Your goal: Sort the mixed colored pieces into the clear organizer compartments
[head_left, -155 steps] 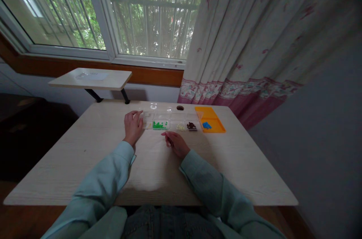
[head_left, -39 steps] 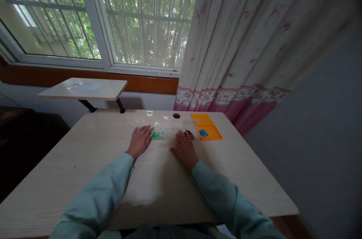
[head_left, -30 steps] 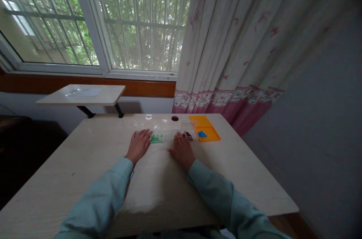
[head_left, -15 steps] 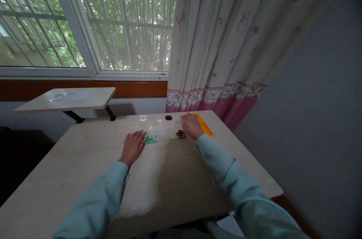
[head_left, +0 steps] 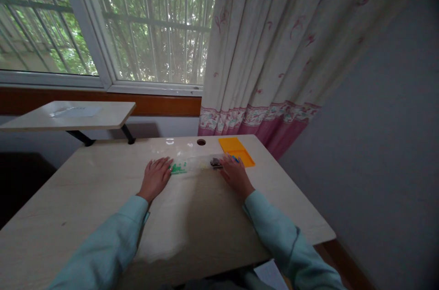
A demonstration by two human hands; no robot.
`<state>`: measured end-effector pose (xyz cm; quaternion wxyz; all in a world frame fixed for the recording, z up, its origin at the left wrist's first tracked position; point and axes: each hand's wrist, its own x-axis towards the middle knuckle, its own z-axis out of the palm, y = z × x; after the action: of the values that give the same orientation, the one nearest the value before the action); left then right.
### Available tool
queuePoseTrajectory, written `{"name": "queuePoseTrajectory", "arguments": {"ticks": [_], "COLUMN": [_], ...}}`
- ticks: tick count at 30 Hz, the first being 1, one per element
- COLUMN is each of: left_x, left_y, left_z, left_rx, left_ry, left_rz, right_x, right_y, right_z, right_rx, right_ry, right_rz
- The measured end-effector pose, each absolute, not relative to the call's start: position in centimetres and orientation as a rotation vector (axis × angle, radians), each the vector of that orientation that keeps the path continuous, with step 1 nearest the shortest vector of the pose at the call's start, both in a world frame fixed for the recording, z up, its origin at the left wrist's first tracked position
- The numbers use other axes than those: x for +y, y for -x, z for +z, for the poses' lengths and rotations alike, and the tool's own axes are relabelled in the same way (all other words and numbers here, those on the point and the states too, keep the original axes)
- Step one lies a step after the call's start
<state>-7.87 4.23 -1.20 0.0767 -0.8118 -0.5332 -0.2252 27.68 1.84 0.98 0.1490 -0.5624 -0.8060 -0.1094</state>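
A long clear box [head_left: 197,161] lies across the desk between my hands. Green pieces [head_left: 179,168] show at its left end, pale pieces [head_left: 203,166] in the middle and dark brown pieces [head_left: 216,163] towards the right. My left hand [head_left: 156,176] rests against the left end, fingers stretched out. At the right end lies my right hand [head_left: 236,174], its fingers extended beside the dark pieces. A bit of blue [head_left: 235,158] shows just past its fingers; its kind is unclear. Behind that hand lies an orange, opened-out flat case [head_left: 233,145].
The pale wooden desk [head_left: 164,221] has a round cable hole [head_left: 201,142] near its back edge. At the left rear a raised shelf [head_left: 113,114] stands on black legs. A flowered curtain [head_left: 254,52] and a barred window [head_left: 154,24] are behind the desk.
My right hand has come towards me off the orange case to the box's right end, uncovering the case and a bit of blue. My left hand stays at the green pieces. The view has shifted slightly.
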Motion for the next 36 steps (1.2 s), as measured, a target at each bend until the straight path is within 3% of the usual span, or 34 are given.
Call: {"name": "queuePoseTrajectory", "arguments": {"ticks": [13,26,36], "left_x": [4.3,4.3,4.1], "left_y": [7.9,7.9,7.7], "left_z": [-1.3,-1.2,-1.1], "left_rx": [-1.622,-1.635,-1.632], "left_ry": [2.424,2.442,2.442], "left_rz": [-0.666,-0.652,-0.658], "right_x": [0.8,2.4,12.6], "right_y": [-27.0,-27.8,-36.7], "right_z": [-1.2,0.7,3.8], "right_rx": [-2.322,-2.293,-1.701], "right_ry": [1.617,1.647,2.261], "right_rz": [-0.313,-0.187,0.121]}}
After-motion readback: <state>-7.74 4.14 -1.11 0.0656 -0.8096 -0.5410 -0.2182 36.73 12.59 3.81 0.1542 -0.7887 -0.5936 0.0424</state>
